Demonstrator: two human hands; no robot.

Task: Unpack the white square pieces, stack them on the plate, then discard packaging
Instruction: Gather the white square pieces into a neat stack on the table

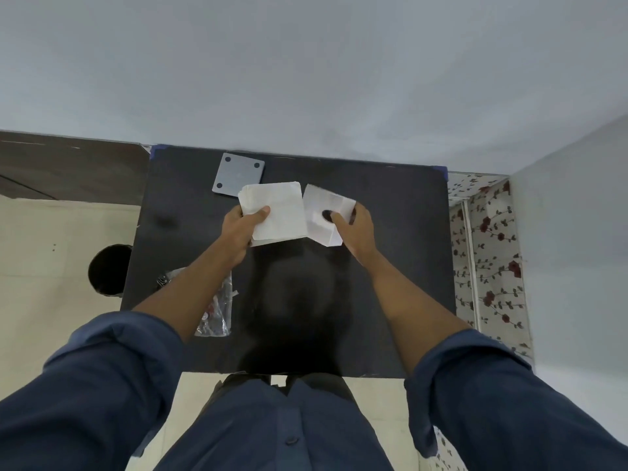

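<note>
Left hand (242, 229) grips white stack (273, 212); right hand (355, 229) pinches one piece (323, 212).

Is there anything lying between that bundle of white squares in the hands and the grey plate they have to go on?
Nothing visible. The grey plate lies bare on the black table, just beyond the white squares held in the left hand. The right hand holds a piece with a hole off to the side.
</note>
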